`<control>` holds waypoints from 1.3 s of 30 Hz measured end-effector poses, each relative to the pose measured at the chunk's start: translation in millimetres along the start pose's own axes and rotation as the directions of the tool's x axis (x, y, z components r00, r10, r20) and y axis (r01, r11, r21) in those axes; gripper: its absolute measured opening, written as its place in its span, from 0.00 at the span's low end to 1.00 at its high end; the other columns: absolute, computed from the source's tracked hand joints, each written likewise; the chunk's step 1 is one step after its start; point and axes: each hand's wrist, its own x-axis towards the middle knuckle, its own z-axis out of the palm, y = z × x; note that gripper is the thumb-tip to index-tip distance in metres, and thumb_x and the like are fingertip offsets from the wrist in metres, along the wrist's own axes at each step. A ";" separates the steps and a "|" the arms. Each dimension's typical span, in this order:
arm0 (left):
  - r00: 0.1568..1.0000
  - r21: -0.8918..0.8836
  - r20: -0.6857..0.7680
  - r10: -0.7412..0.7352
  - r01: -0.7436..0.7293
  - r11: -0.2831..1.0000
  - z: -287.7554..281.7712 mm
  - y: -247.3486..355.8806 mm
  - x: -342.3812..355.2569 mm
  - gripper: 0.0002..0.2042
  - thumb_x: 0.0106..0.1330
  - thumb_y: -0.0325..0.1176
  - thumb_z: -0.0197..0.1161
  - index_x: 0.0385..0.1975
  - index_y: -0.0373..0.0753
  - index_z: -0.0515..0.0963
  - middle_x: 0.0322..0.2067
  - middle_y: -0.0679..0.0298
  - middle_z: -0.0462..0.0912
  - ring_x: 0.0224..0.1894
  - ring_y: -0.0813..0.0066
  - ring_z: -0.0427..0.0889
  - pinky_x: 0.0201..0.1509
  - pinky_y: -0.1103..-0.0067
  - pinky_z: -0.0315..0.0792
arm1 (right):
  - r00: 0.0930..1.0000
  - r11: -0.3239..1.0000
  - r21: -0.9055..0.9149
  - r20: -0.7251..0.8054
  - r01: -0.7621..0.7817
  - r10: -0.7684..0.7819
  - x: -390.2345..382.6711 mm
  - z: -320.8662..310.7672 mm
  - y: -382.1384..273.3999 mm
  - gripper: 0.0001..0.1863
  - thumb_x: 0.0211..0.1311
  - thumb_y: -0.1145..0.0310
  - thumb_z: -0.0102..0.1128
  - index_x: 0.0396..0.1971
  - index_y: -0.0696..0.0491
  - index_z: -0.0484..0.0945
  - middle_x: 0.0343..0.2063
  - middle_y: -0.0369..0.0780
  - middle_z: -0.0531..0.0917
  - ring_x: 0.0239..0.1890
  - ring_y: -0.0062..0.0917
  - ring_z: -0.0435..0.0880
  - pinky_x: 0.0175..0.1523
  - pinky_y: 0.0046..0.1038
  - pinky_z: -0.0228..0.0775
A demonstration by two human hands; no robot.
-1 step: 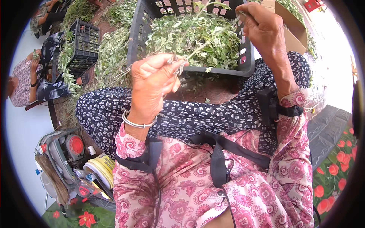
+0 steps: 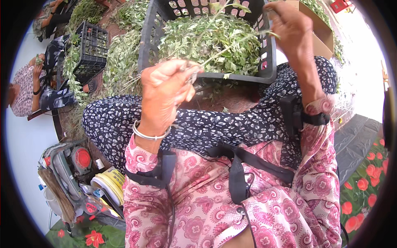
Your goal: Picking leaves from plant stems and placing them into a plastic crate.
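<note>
My left hand (image 2: 163,91), with a silver bangle, is closed on thin leafy stems (image 2: 217,56) in front of a black plastic basket (image 2: 271,70) heaped with cut green leaves (image 2: 190,37). The stems lean up and right across the basket. My right hand (image 2: 291,35) is at the basket's upper right, blurred, with fingers curled; whatever is between its fingertips is too blurred to make out.
Another person (image 2: 25,87) sits at left, holding greenery, beside a black crate (image 2: 91,49); a further person (image 2: 43,22) is behind. More cut plants (image 2: 120,62) lie around. A cardboard box (image 2: 322,37) stands at right, a cluttered cart (image 2: 74,173) at lower left.
My right hand has moved slightly to the right and is more blurred. The stems in my left hand have shifted very little.
</note>
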 end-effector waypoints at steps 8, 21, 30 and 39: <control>0.997 0.009 -0.041 0.059 -0.058 0.998 -13.5 0.5 2.2 0.05 0.55 0.23 0.55 0.28 0.26 0.74 0.25 0.58 0.77 0.11 0.88 0.61 0.15 0.89 0.61 | 1.000 1.000 -0.011 -0.010 0.005 -0.005 7.8 -3.1 10.7 0.13 0.42 0.79 0.59 0.32 0.58 0.76 0.23 0.39 0.78 0.26 0.21 0.75 0.31 0.19 0.67; 0.995 0.298 -0.044 0.087 -0.070 0.952 0.1 -1.2 2.8 0.07 0.55 0.23 0.55 0.30 0.25 0.75 0.16 0.66 0.73 0.11 0.91 0.59 0.14 0.92 0.55 | 0.991 0.872 0.479 0.035 0.095 -0.127 3.9 -8.3 -11.2 0.10 0.48 0.71 0.61 0.32 0.58 0.77 0.25 0.37 0.79 0.28 0.17 0.78 0.30 0.15 0.72; 0.979 0.548 0.060 0.194 -0.195 0.813 -0.9 -8.3 4.4 0.07 0.55 0.24 0.57 0.31 0.28 0.76 0.20 0.66 0.76 0.17 0.89 0.67 0.19 0.91 0.59 | 0.945 0.781 0.614 0.176 0.114 -0.276 0.4 -1.8 -2.7 0.15 0.46 0.74 0.62 0.36 0.57 0.74 0.23 0.38 0.77 0.26 0.18 0.77 0.30 0.17 0.72; 0.957 0.671 0.093 0.276 -0.265 0.692 2.1 -8.9 3.9 0.06 0.55 0.26 0.58 0.29 0.29 0.76 0.20 0.62 0.79 0.23 0.86 0.74 0.26 0.88 0.67 | 0.944 0.864 0.490 0.218 0.113 -0.247 -9.2 -0.3 -8.3 0.08 0.47 0.75 0.59 0.30 0.60 0.76 0.26 0.38 0.79 0.28 0.19 0.79 0.34 0.17 0.73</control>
